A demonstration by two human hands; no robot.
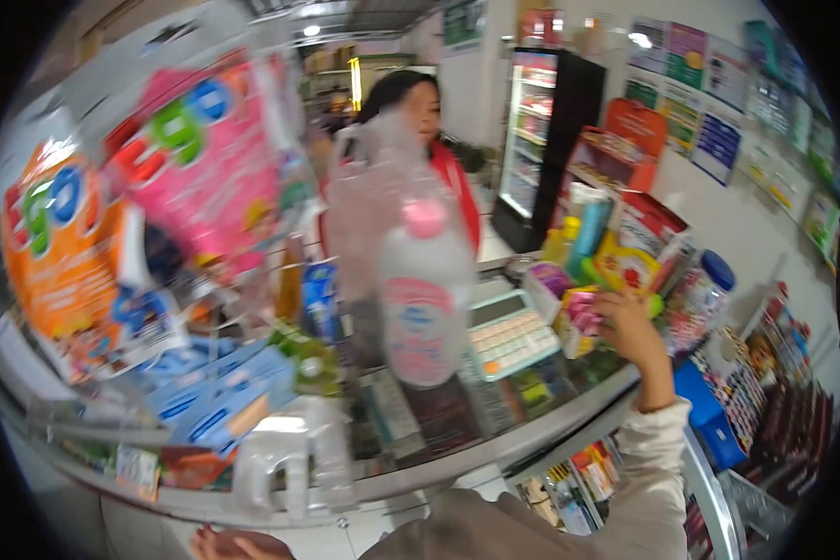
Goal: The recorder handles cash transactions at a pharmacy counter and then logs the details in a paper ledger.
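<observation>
My right hand (637,334) reaches over the right part of the counter, its bent fingers apart at a pink and yellow box (581,322) of small packets. Whether the fingertips touch the packets is unclear. Low at the left, my left hand (243,543) is partly cut off by the lower edge, palm up with loosely curled fingers and nothing visible in it. A clear plastic bag (294,457) hangs over the counter edge just above it. On the counter stands a bottle with a pink cap (427,308), seemingly inside a translucent carrier bag (350,201). A mint-green calculator (513,341) lies beside it.
A person in red (457,191) stands across the glass counter (476,467). Large pink (205,159) and orange (61,243) packs hang at the left. A jar with a blue lid (705,289) and an orange display stand (625,145) are at the right, with a drinks fridge (541,140) behind.
</observation>
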